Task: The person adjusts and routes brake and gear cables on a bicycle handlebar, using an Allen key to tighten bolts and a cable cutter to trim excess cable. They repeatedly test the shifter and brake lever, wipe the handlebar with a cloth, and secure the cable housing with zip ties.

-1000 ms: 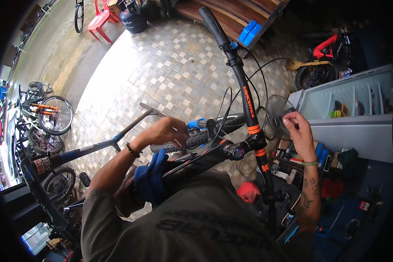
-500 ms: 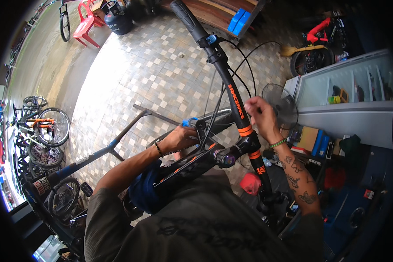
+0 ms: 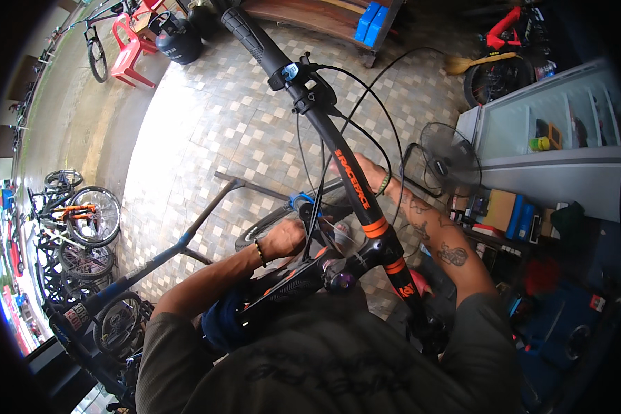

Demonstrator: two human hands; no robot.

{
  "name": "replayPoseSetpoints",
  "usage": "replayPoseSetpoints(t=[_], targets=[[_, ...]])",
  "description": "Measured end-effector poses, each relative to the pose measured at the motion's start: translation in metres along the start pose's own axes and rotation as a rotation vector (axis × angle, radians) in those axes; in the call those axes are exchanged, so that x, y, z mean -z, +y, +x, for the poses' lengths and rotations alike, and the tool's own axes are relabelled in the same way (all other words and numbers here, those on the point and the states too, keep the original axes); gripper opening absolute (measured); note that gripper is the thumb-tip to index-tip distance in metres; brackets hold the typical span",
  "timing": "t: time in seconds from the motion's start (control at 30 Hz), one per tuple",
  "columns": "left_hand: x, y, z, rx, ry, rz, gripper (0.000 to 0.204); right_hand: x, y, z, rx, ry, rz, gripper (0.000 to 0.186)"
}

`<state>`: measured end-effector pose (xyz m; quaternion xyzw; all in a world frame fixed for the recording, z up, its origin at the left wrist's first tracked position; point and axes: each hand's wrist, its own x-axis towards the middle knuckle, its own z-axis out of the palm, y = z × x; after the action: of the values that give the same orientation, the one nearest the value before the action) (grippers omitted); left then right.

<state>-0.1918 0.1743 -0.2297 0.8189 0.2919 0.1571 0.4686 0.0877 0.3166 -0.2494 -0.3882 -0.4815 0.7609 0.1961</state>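
A black handlebar (image 3: 343, 164) with orange bands slants across the middle, clamped in a black stem (image 3: 370, 252). Curled fingers close my left hand (image 3: 284, 239) beside the dark cables, just below a blue-and-black round part (image 3: 301, 203); whatever it grips is hidden. My right hand (image 3: 370, 170) reaches beyond the handlebar, which covers part of it. Its fingers are blurred and mostly out of sight. Nearer to me lies the black-and-orange bike frame (image 3: 283, 290), with a dark blue cloth (image 3: 222, 324) around it.
A blue-and-black stand arm (image 3: 179, 246) extends at left, with several parked bikes (image 3: 83, 221) beyond it. To the right are a fan (image 3: 450, 159), a glass-topped cabinet (image 3: 555, 114) and boxes (image 3: 500, 209). A gas cylinder (image 3: 177, 38) and red chair (image 3: 127, 55) stand far left.
My right hand has moved left from beside the handlebar to beyond it, its arm stretching farther forward. My left hand stays near the cables. The handlebar has shifted left in view.
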Motion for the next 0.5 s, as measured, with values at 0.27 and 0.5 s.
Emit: replayPoseSetpoints(t=[0.27,0.5], targets=[[-0.021,-0.027,-0.028,0.019,-0.053,0.135,0.048,-0.051,0.045,0.064,-0.123,-0.09,-0.123,0.035],[0.021,0.019,-0.031,0.049,0.101,0.15,0.04,-0.03,0.033,0.098,0.208,0.218,-0.208,0.021]])
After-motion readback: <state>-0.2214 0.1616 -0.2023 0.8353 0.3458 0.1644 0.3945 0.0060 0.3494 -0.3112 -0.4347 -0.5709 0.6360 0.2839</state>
